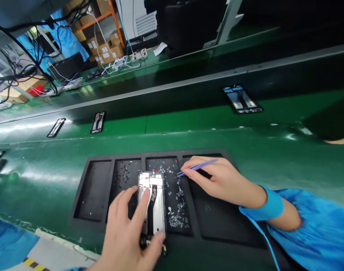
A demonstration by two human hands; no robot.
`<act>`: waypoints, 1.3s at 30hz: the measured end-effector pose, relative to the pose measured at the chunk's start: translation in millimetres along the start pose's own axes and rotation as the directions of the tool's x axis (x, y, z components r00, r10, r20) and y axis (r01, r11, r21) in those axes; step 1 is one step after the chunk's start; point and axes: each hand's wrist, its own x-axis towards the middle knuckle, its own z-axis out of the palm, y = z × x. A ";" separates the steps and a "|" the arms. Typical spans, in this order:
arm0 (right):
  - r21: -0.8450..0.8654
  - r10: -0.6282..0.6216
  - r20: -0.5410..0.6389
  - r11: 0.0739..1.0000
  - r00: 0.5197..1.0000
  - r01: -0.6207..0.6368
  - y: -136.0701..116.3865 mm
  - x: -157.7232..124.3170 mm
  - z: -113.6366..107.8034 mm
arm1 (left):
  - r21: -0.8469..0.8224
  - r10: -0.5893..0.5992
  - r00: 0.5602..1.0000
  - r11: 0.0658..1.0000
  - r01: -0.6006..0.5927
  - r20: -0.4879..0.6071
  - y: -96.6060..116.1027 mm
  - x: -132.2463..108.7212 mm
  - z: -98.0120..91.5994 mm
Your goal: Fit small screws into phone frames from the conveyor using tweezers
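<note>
An opened phone body (159, 205) with a silvery inside and a black flex cable lies over the sectioned black tray (193, 210). My left hand (129, 229) grips it, fingers along the left edge, thumb near the lower right corner and index finger on its face. In my right hand (222, 178) is a pair of blue-purple tweezers (201, 165), pinched between thumb and fingers. Their tips point left, above a compartment of scattered tiny parts (179, 218). Whether the tips hold a part is too small to tell. A blue wrist strap (262, 207) circles my right wrist.
Beyond the tray, more phone bodies lie along the green bench: one at right (242, 99), one left of centre (97, 122) and another farther left (56, 127). Cables (22, 71) hang at upper left. A cord runs down from the wrist strap.
</note>
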 end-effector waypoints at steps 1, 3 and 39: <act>-0.022 -0.086 -0.010 0.996 0.996 0.086 -0.5 0.0 0.0 | -0.008 -0.066 0.997 0.998 0.065 -0.032 13.9 -5.8 6.3; -0.045 -0.189 -0.019 0.981 0.982 0.188 -1.0 -1.0 -0.7 | -0.051 -0.227 0.970 0.973 0.223 -0.091 36.8 -11.8 21.4; -0.406 -0.481 0.335 0.702 0.810 0.585 -27.6 -22.0 -9.5 | 0.002 -0.579 0.803 0.811 0.585 -0.140 -168.7 275.3 69.0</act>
